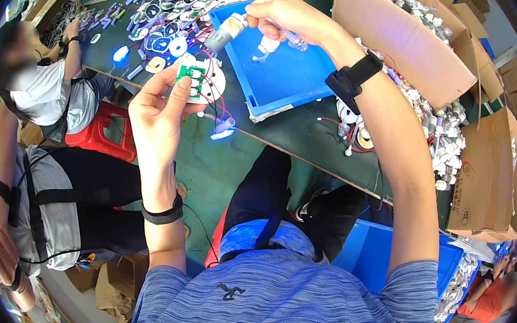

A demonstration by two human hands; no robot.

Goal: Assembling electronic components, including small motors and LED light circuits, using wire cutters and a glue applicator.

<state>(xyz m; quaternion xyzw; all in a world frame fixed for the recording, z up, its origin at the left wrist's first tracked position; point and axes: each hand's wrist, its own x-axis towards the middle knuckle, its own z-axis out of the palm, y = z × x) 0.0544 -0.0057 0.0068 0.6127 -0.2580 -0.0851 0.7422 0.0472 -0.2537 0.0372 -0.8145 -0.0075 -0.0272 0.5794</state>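
Note:
My left hand [163, 98] pinches a green circuit board [192, 81] between thumb and fingers. Against the board sits a round white disc [214, 81], with red and black wires looping from it. Below the hand, at the wires' lower end, hangs a small part glowing blue [224, 129]. Above and to the right, my right hand [280, 17] grips a grey-and-white cylindrical part [227, 32] by its upper end; its lower end is close to the disc. A clear plastic piece [293, 39] and a white piece with a short tube [266, 47] show under my right hand; whether they are held I cannot tell.
A blue tray [292, 80] lies on the dark green table [310, 148]. Discs, wires and purple cylinders [106, 19] crowd its left; white fittings [441, 133] and cardboard boxes [403, 41] its right. People sit at left, one on a red stool [105, 129]. Blue bin [365, 251] lower right.

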